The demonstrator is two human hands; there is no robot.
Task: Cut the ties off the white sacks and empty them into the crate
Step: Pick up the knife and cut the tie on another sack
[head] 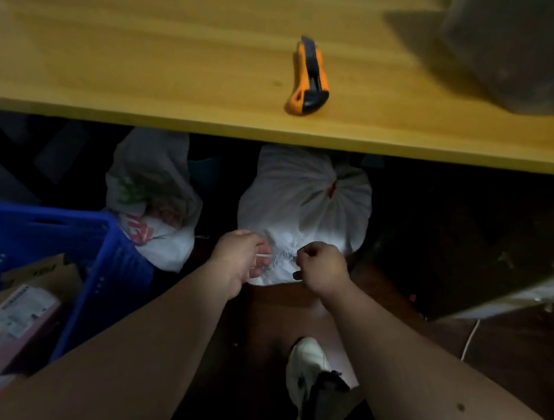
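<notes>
- White sack [307, 199] stands on the floor, partly under the front edge of the wooden worktop [148, 59]; its far gather is bound with a red tie [332, 190].
- Left hand [239, 260] is at the sack's near end, fingers loosely curled, a thin white strip pinched at the fingertips.
- Right hand [322, 269] is at the same near end, just beside the left, closed to a fist on bunched sack cloth or a tie; cannot tell which.
- The two hands are close together but not touching.
- Utility knife [310, 76], orange and black, lies flat on the worktop, above the sack in the view, well apart from both hands.
- Second white sack [153, 203], printed red and green, lies left of the first sack, its mouth slack.
- Blue plastic crate [99, 259] sits left of the sacks, touching the printed one; it holds cardboard boxes [14, 322] and flat packets.
- Grey container [524, 51], blurred, stands on the worktop's far right.
- White shoe [309, 363] is on the floor, nearer the camera than the sack, between the forearms.
</notes>
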